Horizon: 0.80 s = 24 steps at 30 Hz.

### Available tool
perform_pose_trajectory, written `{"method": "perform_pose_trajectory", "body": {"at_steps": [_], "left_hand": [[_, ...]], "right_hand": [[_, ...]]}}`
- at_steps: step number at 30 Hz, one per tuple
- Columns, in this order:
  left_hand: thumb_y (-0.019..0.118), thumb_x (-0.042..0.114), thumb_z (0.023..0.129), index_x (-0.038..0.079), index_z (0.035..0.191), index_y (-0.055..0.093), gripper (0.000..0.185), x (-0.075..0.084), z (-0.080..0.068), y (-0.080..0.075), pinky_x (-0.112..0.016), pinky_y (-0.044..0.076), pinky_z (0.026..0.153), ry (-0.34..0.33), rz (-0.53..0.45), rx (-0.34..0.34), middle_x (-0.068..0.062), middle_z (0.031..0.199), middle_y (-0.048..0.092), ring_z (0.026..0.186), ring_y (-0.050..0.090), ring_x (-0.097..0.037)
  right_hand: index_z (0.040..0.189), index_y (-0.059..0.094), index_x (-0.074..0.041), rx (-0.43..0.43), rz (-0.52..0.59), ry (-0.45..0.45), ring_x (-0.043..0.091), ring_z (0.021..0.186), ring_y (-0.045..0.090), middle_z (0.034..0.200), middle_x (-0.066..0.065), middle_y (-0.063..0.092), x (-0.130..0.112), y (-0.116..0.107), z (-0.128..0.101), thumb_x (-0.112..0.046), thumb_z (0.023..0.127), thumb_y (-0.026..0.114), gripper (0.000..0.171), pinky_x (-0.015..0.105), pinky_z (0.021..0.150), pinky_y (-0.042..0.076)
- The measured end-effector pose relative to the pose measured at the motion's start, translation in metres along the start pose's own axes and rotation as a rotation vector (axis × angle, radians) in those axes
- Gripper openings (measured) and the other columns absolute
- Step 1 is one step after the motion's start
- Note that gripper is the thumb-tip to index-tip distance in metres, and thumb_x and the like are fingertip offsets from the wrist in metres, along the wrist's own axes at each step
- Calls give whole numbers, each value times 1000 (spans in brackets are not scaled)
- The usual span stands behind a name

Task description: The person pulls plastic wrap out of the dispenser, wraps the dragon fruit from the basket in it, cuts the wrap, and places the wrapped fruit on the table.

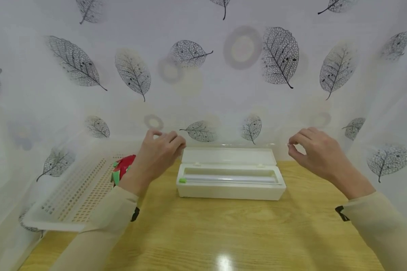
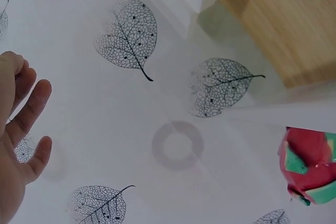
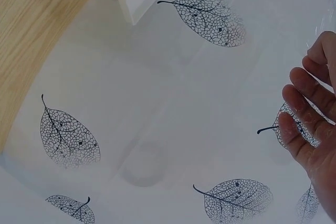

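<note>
A clear sheet of plastic wrap (image 1: 247, 145) stretches between my raised hands, seen mainly by its glinting edge. My left hand (image 1: 159, 154) pinches one end between thumb and index finger, by the left end of the dispenser's lid. To the right of the dispenser, my right hand (image 1: 317, 154) pinches the other end; glints show by its fingertips in the right wrist view. Below and between them stands the white plastic wrap dispenser (image 1: 230, 192), its lid (image 1: 228, 156) tipped back. Inside lies a roll of wrap (image 1: 230, 178), and a green slider (image 1: 182, 180) sits at the left front.
At left, a white perforated basket (image 1: 54, 226) holds a red and green dragon fruit (image 1: 124, 165), partly hidden behind my left forearm. A pale curtain (image 1: 217, 98) with leaf prints hangs behind and around the wooden table (image 1: 196, 233).
</note>
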<state>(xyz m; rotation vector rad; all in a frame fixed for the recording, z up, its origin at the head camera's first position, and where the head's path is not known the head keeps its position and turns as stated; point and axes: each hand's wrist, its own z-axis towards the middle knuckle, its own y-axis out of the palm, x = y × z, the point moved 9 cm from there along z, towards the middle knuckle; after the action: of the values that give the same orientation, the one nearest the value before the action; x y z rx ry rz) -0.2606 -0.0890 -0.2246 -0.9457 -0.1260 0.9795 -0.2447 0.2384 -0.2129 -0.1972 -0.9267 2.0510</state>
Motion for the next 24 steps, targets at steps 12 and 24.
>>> {"method": "perform_pose_trajectory", "body": {"at_steps": [12, 24], "left_hand": [[73, 21, 95, 16, 100, 69, 8, 0, 1, -9, -44, 51, 84, 24, 49, 38, -3, 87, 70, 80, 68, -20], [76, 24, 94, 15, 99, 66, 14, -4, 3, -16, -44, 52, 81, 38, 66, 88, -5, 87, 68, 79, 65, -20]], "right_hand": [[83, 71, -3, 18, -2, 6, 27, 77, 64, 80, 10, 70, -2, -9, 3, 0, 76, 69, 8, 43, 65, 54], [84, 71, -1, 76, 1, -30, 30, 76, 64, 80, 12, 70, -2, -18, 7, -7, 81, 64, 10, 43, 63, 52]]}}
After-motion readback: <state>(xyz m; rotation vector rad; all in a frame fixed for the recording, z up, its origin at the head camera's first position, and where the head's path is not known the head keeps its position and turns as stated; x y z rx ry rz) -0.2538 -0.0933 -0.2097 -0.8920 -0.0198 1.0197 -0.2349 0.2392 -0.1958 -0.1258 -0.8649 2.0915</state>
